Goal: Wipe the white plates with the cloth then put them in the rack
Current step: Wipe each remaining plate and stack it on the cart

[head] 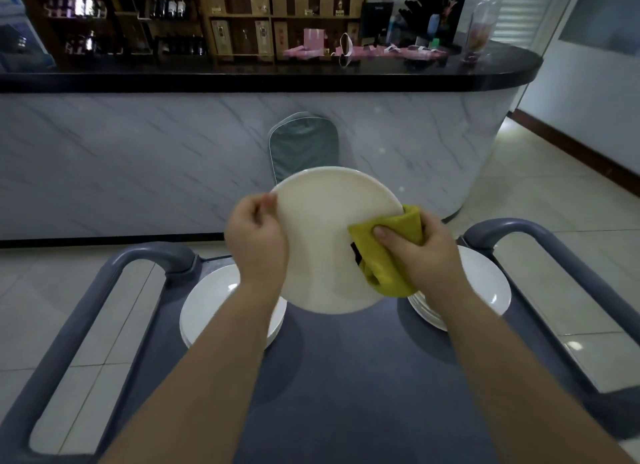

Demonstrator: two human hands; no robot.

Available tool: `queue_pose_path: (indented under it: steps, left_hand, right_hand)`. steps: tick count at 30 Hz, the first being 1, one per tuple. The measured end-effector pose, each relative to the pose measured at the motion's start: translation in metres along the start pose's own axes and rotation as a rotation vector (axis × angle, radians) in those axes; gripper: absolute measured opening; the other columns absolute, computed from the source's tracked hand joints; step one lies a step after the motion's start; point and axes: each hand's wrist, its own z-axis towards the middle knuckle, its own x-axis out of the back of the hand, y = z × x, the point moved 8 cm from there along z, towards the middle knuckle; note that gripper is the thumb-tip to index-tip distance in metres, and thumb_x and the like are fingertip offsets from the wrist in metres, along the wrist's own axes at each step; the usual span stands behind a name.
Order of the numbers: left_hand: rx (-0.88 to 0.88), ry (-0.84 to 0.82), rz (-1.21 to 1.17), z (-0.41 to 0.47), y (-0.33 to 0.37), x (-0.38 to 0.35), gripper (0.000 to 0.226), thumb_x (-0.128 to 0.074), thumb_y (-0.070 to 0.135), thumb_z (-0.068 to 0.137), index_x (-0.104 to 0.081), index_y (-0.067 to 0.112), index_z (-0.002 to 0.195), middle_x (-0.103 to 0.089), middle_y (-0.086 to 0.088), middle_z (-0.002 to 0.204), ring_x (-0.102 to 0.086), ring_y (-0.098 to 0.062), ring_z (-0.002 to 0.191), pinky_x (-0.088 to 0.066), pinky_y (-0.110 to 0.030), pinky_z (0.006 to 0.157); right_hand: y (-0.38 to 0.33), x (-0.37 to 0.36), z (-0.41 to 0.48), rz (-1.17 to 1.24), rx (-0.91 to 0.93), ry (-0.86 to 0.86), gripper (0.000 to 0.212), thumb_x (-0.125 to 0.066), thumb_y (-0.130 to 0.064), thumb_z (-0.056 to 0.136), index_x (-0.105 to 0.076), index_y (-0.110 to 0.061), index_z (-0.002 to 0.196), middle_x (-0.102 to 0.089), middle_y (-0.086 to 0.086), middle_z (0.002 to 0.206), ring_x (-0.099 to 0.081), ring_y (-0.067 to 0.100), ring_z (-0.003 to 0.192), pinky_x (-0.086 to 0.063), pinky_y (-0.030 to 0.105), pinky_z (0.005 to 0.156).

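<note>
A round white plate [322, 235] is held tilted above the grey cart top [346, 377]. My left hand [258, 238] grips its left rim. My right hand [422, 252] presses a folded yellow cloth [384, 256] around the plate's right edge, thumb on the front face. Below, a stack of white plates [214, 304] lies on the cart at the left, partly under my left forearm. Another stack of white plates [485, 283] lies at the right, partly behind my right arm. No rack shows in this view.
Grey tubular cart handles rise at the left [114, 276] and at the right [540, 235]. A marble-fronted bar counter [242, 83] stands ahead, with a grey chair back [304, 145] against it. Tiled floor [554, 193] lies around the cart.
</note>
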Motion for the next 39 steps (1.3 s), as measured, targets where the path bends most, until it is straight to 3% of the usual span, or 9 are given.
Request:
queue_pose_path:
  steps: [4, 6, 10, 18, 20, 24, 30, 35, 39]
  left_hand:
    - [0.406, -0.051, -0.09, -0.056, -0.079, -0.012, 0.02, -0.044, 0.022, 0.102, -0.054, 0.019, 0.084, -0.057, 0.005, 0.077, -0.052, -0.018, 0.077, -0.037, -0.01, 0.058]
    - [0.21, -0.183, 0.048, -0.061, -0.075, -0.016, 0.015, -0.042, 0.023, 0.102, -0.056, 0.02, 0.099, -0.061, 0.005, 0.09, -0.056, -0.024, 0.09, -0.043, -0.02, 0.073]
    - [-0.71, -0.518, 0.449, -0.079, 0.002, -0.056, 0.026, -0.05, 0.031, 0.095, -0.068, 0.012, 0.098, -0.066, -0.004, 0.093, -0.054, -0.025, 0.088, -0.04, -0.039, 0.078]
    - [-0.756, -0.434, 0.272, -0.047, 0.077, -0.059, 0.022, -0.062, 0.03, 0.089, -0.066, 0.012, 0.078, -0.064, 0.0, 0.075, -0.056, -0.02, 0.072, -0.042, -0.032, 0.057]
    - [-0.607, -0.38, 0.174, -0.034, 0.076, -0.052, 0.015, -0.062, 0.027, 0.088, -0.068, 0.018, 0.078, -0.063, 0.008, 0.073, -0.057, -0.016, 0.072, -0.043, -0.03, 0.061]
    - [0.22, -0.089, -0.306, -0.019, 0.003, -0.026, 0.024, -0.06, 0.027, 0.095, -0.06, 0.025, 0.071, -0.057, 0.018, 0.06, -0.05, 0.002, 0.057, -0.043, -0.018, 0.059]
    - [0.931, -0.082, -0.279, -0.105, -0.107, -0.038, 0.027, -0.047, 0.039, 0.099, -0.06, 0.02, 0.083, -0.064, -0.001, 0.09, -0.058, -0.022, 0.079, -0.046, -0.027, 0.064]
    - [1.133, -0.299, -0.271, -0.125, -0.134, -0.036, 0.023, -0.054, 0.034, 0.098, -0.06, 0.013, 0.105, -0.06, -0.007, 0.099, -0.056, -0.018, 0.083, -0.047, -0.034, 0.073]
    - [1.232, -0.479, -0.556, -0.124, -0.106, -0.045, 0.045, -0.061, 0.049, 0.09, -0.066, 0.008, 0.108, -0.074, -0.011, 0.101, -0.072, -0.024, 0.089, -0.058, -0.039, 0.067]
  right_hand:
    - [0.05, 0.007, -0.031, -0.105, -0.098, 0.177, 0.024, -0.082, -0.034, 0.077, -0.064, -0.024, 0.091, -0.069, -0.006, 0.085, -0.065, 0.015, 0.084, -0.054, 0.044, 0.08]
    - [0.061, 0.01, -0.034, -0.217, -0.07, 0.144, 0.02, -0.079, -0.033, 0.079, -0.062, -0.026, 0.087, -0.066, -0.009, 0.08, -0.061, 0.008, 0.078, -0.051, 0.037, 0.074]
    - [0.034, -0.011, -0.028, -0.611, 0.227, -0.064, 0.02, -0.075, -0.032, 0.083, -0.064, -0.022, 0.095, -0.066, -0.007, 0.082, -0.059, 0.017, 0.075, -0.043, 0.029, 0.067]
    - [-0.045, -0.01, 0.003, -0.634, 0.466, -0.125, 0.025, -0.074, -0.043, 0.079, -0.059, -0.029, 0.094, -0.052, -0.015, 0.074, -0.049, 0.012, 0.071, -0.033, 0.025, 0.063]
    - [-0.051, 0.001, 0.009, -0.561, 0.407, -0.089, 0.028, -0.077, -0.045, 0.076, -0.052, -0.042, 0.088, -0.058, -0.016, 0.075, -0.051, 0.006, 0.071, -0.041, 0.021, 0.066]
    - [-0.004, 0.031, 0.005, -0.009, 0.063, 0.108, 0.027, -0.083, -0.036, 0.073, -0.064, -0.03, 0.091, -0.07, -0.005, 0.091, -0.068, 0.016, 0.088, -0.056, 0.035, 0.078]
    - [0.106, 0.018, -0.047, 0.052, -0.261, 0.41, 0.02, -0.08, -0.028, 0.079, -0.063, -0.021, 0.087, -0.069, -0.003, 0.086, -0.065, 0.017, 0.083, -0.055, 0.046, 0.083]
    - [0.081, 0.03, -0.047, -0.321, 0.143, 0.338, 0.02, -0.072, -0.04, 0.082, -0.052, -0.037, 0.084, -0.061, -0.018, 0.078, -0.054, 0.002, 0.073, -0.041, 0.014, 0.067]
    - [0.037, 0.008, -0.051, -0.703, 0.691, 0.144, 0.028, -0.063, -0.037, 0.087, -0.068, -0.011, 0.094, -0.068, 0.001, 0.086, -0.057, 0.018, 0.074, -0.046, 0.029, 0.066]
